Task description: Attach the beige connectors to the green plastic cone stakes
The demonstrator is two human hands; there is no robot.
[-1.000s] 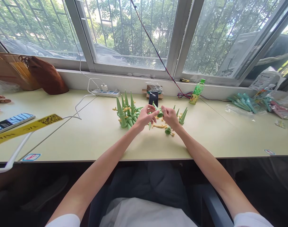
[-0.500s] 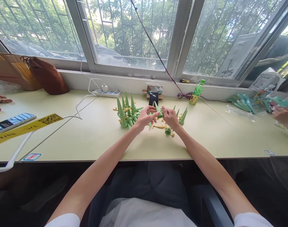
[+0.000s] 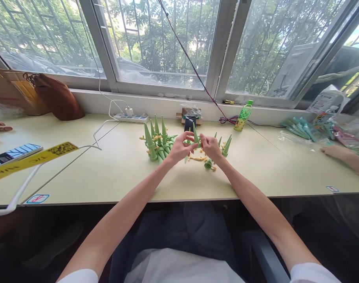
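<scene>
Green plastic spike [image 3: 195,133] is up between the two hands, tip pointing upward, over the pale table [image 3: 179,186]. Just the one in hand. Right hand [image 3: 211,148] has thumb and bent forefinger pinching its lower end, other fingers curled in. Left hand [image 3: 180,148] is half open, fingers bent and slightly apart, thumb and forefinger right up at the spike; can't tell if they're actually squeezing it.

Rough count of the rest: four upright spikes [image 3: 150,147] to the left, with a pile lying beside them that overlaps too much to number. I make it three upright ones [image 3: 227,146] near the right hand, plus one open-ended green piece [image 3: 208,164] facing the camera. Yellow fittings [image 3: 199,158] lie between, too small to count. One drink bottle [image 3: 243,116], one power strip [image 3: 131,117].
</scene>
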